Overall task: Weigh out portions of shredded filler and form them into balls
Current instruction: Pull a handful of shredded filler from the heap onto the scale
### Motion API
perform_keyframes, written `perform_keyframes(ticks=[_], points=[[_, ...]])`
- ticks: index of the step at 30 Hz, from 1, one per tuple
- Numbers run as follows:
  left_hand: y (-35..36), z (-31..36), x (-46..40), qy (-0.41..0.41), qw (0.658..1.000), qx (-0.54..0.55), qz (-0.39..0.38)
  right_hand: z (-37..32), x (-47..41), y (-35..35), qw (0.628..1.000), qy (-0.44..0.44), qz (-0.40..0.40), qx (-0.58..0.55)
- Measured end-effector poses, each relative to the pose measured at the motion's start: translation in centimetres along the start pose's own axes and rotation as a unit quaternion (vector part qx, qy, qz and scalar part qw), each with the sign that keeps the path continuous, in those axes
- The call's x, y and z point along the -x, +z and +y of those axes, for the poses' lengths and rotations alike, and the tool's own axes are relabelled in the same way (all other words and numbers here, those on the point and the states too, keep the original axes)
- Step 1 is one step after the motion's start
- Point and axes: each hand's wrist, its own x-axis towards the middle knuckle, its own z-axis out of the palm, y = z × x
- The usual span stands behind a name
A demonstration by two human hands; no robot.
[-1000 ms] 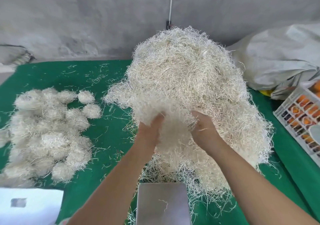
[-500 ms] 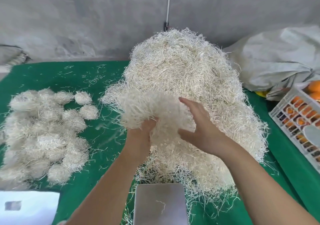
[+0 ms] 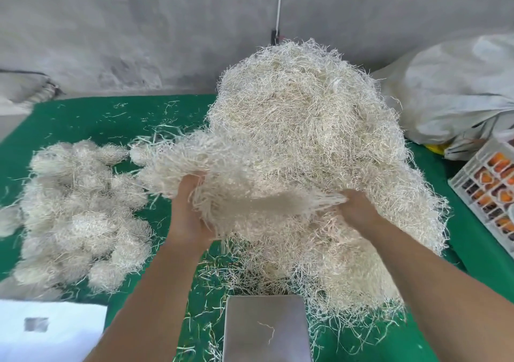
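A tall heap of pale shredded filler (image 3: 306, 127) stands on the green table (image 3: 83, 122). My left hand (image 3: 189, 211) grips a large clump of filler (image 3: 222, 175) pulled out to the left of the heap's front. My right hand (image 3: 358, 211) grips the strands on the clump's right side, its fingers buried in the filler. A steel scale pan (image 3: 265, 328) lies at the near edge below my hands, with one loose strand on it. Several formed filler balls (image 3: 80, 214) lie piled on the left.
A white plastic crate (image 3: 492, 191) holding orange items sits at the right edge. A grey-white sack (image 3: 456, 94) lies behind it. A white sheet (image 3: 47, 331) covers the near left corner. Loose strands litter the green cloth. A grey wall stands behind.
My hands have drawn apart, stretching a clump leftward out of the heap. My right hand went from lying flat on the filler to gripping strands at the right.
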Motion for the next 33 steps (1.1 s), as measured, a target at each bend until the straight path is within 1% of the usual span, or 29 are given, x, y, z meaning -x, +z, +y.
perform_keyframes(ticks=[1,2,3,4,5,6,7,8,9,10,11,12,13,14,17,19,20,21,22,24,25,26,27,28,29,30,31,32,33], points=[[-0.3,-0.2,-0.5,0.038,0.998,-0.039,-0.020,0.0,-0.4,-0.6,0.996,0.060,0.017,-0.071],[-0.3,-0.6,-0.6,-0.009,0.998,0.040,-0.038,0.1,-1.0,-1.1,0.985,0.120,0.016,-0.122],[-0.4,-1.3,-0.7,-0.021,0.999,0.018,-0.046,0.0,-1.7,-1.4,0.972,0.169,0.002,-0.165],[-0.4,-1.7,-0.4,-0.046,0.997,0.019,-0.052,-0.1,-2.6,-1.7,0.953,0.205,-0.014,-0.220],[0.0,-2.2,-0.2,-0.049,0.997,0.020,-0.052,-0.2,-3.2,-1.8,0.932,0.234,-0.030,-0.275],[0.3,-2.6,0.2,-0.060,0.998,0.017,-0.028,-0.2,-3.8,-2.0,0.909,0.258,-0.043,-0.326],[0.5,-3.1,0.3,-0.112,0.993,0.038,0.011,-0.3,-4.2,-2.3,0.882,0.278,-0.050,-0.377],[0.2,-3.8,0.3,-0.155,0.987,0.025,0.015,-0.3,-4.4,-2.8,0.858,0.294,-0.047,-0.419],[0.1,-4.6,0.2,-0.179,0.984,0.011,0.000,-0.3,-4.7,-3.4,0.837,0.303,-0.036,-0.454],[-0.4,-5.6,0.3,-0.187,0.982,-0.037,-0.012,-0.4,-4.9,-3.9,0.828,0.309,-0.023,-0.467],[-0.6,-6.2,0.4,-0.202,0.978,-0.051,0.001,-0.5,-4.9,-4.2,0.825,0.311,-0.016,-0.471],[-1.0,-6.7,0.7,-0.203,0.978,-0.050,-0.002,-0.7,-4.9,-4.5,0.821,0.312,-0.010,-0.479],[-1.1,-7.2,0.6,-0.226,0.974,-0.025,0.013,-0.9,-4.9,-4.5,0.815,0.308,-0.005,-0.491],[-1.1,-7.9,0.4,-0.234,0.971,-0.030,0.019,-0.9,-5.0,-4.6,0.809,0.306,0.001,-0.502],[-2.2,-10.2,0.7,-0.243,0.967,-0.075,-0.004,-1.0,-5.6,-5.4,0.749,0.331,0.044,-0.572],[-2.9,-11.8,1.2,-0.239,0.964,-0.114,-0.016,-1.4,-5.8,-6.4,0.750,0.306,0.040,-0.585],[-3.2,-12.3,1.3,-0.234,0.962,-0.137,-0.022,-1.9,-5.7,-6.8,0.762,0.292,0.037,-0.578],[-3.3,-12.6,1.3,-0.236,0.958,-0.160,-0.031,-2.1,-6.0,-7.1,0.765,0.282,0.037,-0.578],[-3.4,-12.5,1.3,-0.231,0.951,-0.192,-0.068,-2.2,-6.1,-7.4,0.756,0.284,0.039,-0.588],[-3.8,-12.8,1.5,-0.238,0.940,-0.207,-0.129,-2.8,-6.2,-8.4,0.710,0.288,0.065,-0.639],[-4.3,-13.8,1.7,-0.243,0.936,-0.216,-0.133,-3.1,-6.4,-9.1,0.693,0.285,0.080,-0.657],[-4.8,-14.5,1.9,-0.250,0.928,-0.237,-0.139,-3.5,-6.5,-9.8,0.685,0.278,0.096,-0.667],[-5.5,-15.1,2.0,-0.257,0.925,-0.242,-0.142,-4.3,-6.3,-10.3,0.692,0.260,0.094,-0.667],[-5.9,-15.4,2.1,-0.280,0.924,-0.221,-0.139,-5.0,-6.0,-10.9,0.714,0.240,0.086,-0.652],[-5.8,-15.5,2.2,-0.305,0.925,-0.183,-0.137,-5.8,-5.9,-11.1,0.758,0.208,0.074,-0.614],[-5.5,-15.4,2.2,-0.307,0.928,-0.158,-0.143,-6.5,-5.5,-11.0,0.823,0.180,0.064,-0.535],[-5.0,-15.3,2.3,-0.294,0.934,-0.150,-0.140,-7.2,-5.3,-10.7,0.879,0.154,0.064,-0.447],[-4.2,-14.9,2.5,-0.283,0.939,-0.145,-0.135,-7.6,-4.9,-9.9,0.926,0.132,0.068,-0.346],[-3.4,-14.5,2.8,-0.272,0.945,-0.133,-0.123,-7.9,-5.1,-9.0,0.949,0.119,0.051,-0.287]])
